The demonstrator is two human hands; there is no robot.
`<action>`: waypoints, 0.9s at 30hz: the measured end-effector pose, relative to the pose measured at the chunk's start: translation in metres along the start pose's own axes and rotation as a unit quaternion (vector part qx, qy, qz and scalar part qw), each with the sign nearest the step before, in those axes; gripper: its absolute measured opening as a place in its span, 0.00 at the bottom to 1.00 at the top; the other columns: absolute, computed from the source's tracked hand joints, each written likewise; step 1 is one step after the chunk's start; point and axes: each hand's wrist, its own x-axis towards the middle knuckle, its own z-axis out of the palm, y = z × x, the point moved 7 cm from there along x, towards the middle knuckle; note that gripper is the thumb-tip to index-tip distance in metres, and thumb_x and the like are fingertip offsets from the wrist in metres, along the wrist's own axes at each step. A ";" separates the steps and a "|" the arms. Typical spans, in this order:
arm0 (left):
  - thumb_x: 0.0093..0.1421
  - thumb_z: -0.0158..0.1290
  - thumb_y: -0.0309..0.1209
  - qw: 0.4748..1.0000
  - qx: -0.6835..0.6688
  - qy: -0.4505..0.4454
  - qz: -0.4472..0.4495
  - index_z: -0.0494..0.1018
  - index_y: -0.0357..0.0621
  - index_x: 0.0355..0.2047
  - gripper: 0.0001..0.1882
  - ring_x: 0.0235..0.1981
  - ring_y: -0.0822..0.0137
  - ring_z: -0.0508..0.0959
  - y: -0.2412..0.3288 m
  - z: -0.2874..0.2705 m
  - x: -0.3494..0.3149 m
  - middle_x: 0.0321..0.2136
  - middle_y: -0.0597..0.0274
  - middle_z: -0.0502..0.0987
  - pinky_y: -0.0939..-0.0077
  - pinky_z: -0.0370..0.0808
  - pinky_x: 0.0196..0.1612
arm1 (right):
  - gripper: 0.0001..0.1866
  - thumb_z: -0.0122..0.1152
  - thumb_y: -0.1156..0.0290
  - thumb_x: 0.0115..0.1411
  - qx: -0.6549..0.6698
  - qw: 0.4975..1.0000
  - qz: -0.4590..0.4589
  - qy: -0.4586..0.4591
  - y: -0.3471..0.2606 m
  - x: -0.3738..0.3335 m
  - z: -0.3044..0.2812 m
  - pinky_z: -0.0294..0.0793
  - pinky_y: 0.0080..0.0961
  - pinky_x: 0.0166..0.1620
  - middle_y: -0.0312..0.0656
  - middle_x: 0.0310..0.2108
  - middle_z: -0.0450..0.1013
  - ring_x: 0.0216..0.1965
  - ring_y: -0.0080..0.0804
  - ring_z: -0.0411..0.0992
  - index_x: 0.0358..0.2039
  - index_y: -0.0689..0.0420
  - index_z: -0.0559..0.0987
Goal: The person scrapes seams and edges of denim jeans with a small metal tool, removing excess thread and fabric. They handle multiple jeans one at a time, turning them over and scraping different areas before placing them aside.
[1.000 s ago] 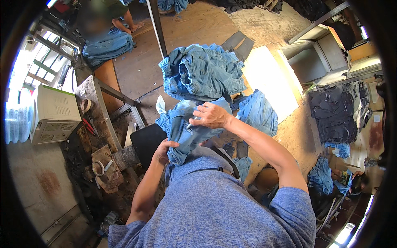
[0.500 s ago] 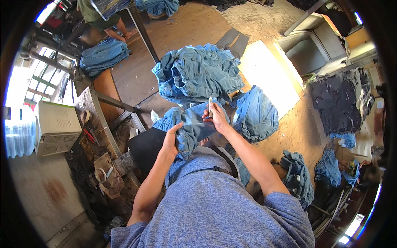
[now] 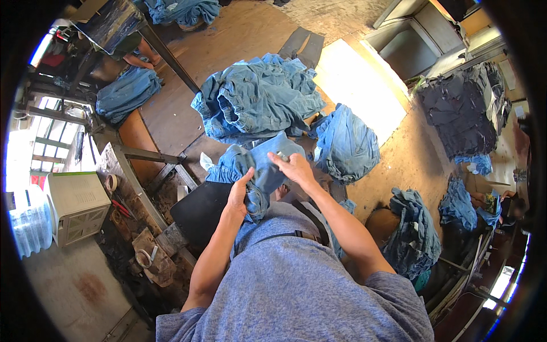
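Observation:
A light blue denim garment (image 3: 266,171) hangs bunched in front of my waist. My left hand (image 3: 240,195) is closed on its gathered left part, thumb on top. Over its right end is my right hand (image 3: 294,167), fingers bent around a small pale metallic tool (image 3: 280,154) whose kind I cannot make out. The tool is mostly hidden in the fingers and lies against the cloth. Just beyond sits a big pile of blue denim garments (image 3: 268,97). To its right stands another denim bundle (image 3: 346,145).
At left are a workbench (image 3: 134,171) with tape rolls and red-handled pliers (image 3: 121,208), and a cream appliance (image 3: 77,200). A black seat-like surface (image 3: 200,210) is near my left forearm. Dark cloth stacks (image 3: 464,114) and more denim (image 3: 411,233) lie right. Another person's legs (image 3: 139,60) show far left.
My right hand has come down onto the denim, and the tool that stood up from its fingers is now mostly covered. The garment's blurred part is now still. The whole view has shifted slightly.

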 end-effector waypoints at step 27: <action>0.66 0.65 0.41 0.989 0.138 0.057 0.020 0.82 0.36 0.44 0.18 0.32 0.63 0.86 0.015 0.003 0.005 0.37 0.57 0.86 0.63 0.84 0.36 | 0.35 0.58 0.39 0.69 -0.004 0.983 -0.166 0.083 -0.003 0.000 0.025 0.75 0.44 0.47 0.60 0.35 0.79 0.42 0.54 0.78 0.40 0.67 0.81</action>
